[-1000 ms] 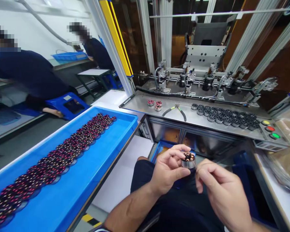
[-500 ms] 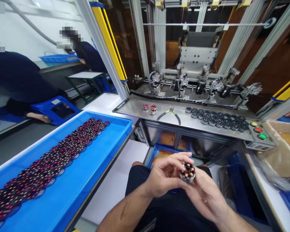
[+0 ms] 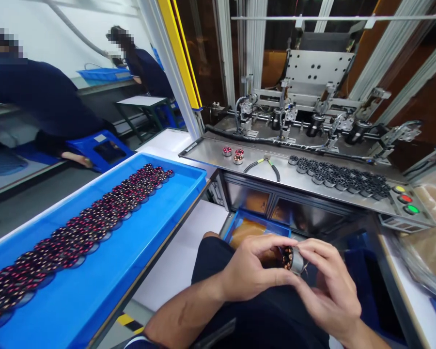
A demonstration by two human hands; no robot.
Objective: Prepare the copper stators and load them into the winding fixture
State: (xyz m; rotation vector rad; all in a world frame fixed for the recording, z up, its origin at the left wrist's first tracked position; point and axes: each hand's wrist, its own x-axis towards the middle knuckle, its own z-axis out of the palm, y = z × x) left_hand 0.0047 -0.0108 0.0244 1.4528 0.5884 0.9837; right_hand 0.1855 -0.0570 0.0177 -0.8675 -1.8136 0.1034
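Observation:
A motor stator [image 3: 297,261] with copper windings and a silver outer ring is held above my lap, tipped onto its side. My left hand [image 3: 252,269] grips it from the left, thumb below and fingers over the top. On the other side, my right hand [image 3: 329,283] has its fingertips on the top of the ring and its thumb near the lower edge. The windings face left, towards my left palm, and are partly hidden. Thin wire ends seem to stick out at the ring's right side.
A blue tray [image 3: 145,242] at left holds rows of wound stators [image 3: 94,218]. On the metal ledge [image 3: 210,154] lie three red-and-copper stators [image 3: 238,159], cutting pliers [image 3: 264,165] and several black cores [image 3: 341,178]. Push buttons [image 3: 411,209] sit at right, a winding machine [image 3: 316,72] behind. Co-workers [image 3: 32,97] sit left.
The stator has turned from windings facing up to lying on its side, windings facing left. My right hand has come up and closed its fingers over the ring. The camera view has shifted.

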